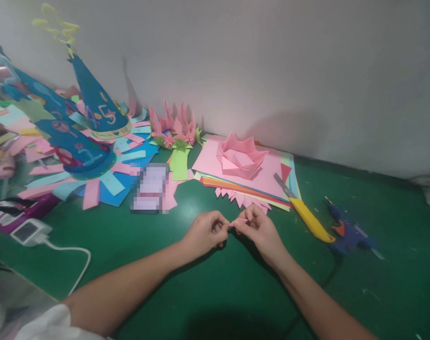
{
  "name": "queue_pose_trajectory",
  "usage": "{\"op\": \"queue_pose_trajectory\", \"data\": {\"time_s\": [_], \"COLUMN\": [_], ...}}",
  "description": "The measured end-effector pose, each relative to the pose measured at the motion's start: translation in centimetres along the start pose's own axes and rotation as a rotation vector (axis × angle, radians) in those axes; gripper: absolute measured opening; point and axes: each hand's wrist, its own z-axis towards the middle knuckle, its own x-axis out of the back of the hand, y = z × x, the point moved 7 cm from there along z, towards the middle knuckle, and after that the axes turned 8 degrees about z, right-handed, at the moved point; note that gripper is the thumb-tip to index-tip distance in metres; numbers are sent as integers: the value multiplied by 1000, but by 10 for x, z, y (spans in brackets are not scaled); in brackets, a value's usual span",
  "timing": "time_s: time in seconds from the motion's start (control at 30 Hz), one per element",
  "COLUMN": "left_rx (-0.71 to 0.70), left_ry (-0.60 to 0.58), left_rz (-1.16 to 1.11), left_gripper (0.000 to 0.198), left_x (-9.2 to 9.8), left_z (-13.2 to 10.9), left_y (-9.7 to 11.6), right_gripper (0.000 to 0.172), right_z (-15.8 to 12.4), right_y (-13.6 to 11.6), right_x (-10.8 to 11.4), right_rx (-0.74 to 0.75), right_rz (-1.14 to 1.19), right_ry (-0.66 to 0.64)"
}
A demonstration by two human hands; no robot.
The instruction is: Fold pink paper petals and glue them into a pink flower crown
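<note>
Both my hands meet over the green table (207, 293), pinching a small folded pink paper piece (238, 222) between them. My left hand (206, 232) is closed, its fingertips gripping the piece's left end. My right hand (259, 229) is closed on its right end. Just beyond my hands lies a row of small pink paper points (241, 197) at the edge of a stack of coloured paper sheets (243, 182). A folded pink paper lotus (240, 156) sits on top of that stack.
A yellow-handled utility knife (307, 218) and a blue glue gun (347, 231) lie to the right. Blue paper cone hats (94, 106), pink paper flowers (172, 128) and paper strips fill the left. A white charger with its cable (32, 231) sits at the near left. A wall stands behind.
</note>
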Motion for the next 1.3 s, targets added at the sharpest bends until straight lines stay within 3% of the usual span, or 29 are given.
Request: {"op": "queue_pose_trajectory", "data": {"time_s": [0.27,0.43,0.63,0.8,1.1,1.3], "left_rx": [-28,-24,32,64,-33,-88], "left_ry": [4,-41,-71,-71,-49,-91], "left_rz": [55,4,-181,-302,-141,-88], "left_gripper": [3,17,24,26,14,18], "left_x": [1,-1,-1,1,-1,-6], "left_z": [1,-1,4,9,3,1], "left_y": [6,9,2,0,3,7], "right_gripper": [43,40,31,35,38,35], "right_z": [0,1,2,3,0,-1], "right_y": [3,3,7,8,7,4], "right_x": [0,2,4,7,1,-3], "right_rx": [-68,-65,-97,-96,-71,-80], "right_rz": [70,54,74,103,5,-6], "right_ry": [-50,-23,-57,-64,-106,-151]}}
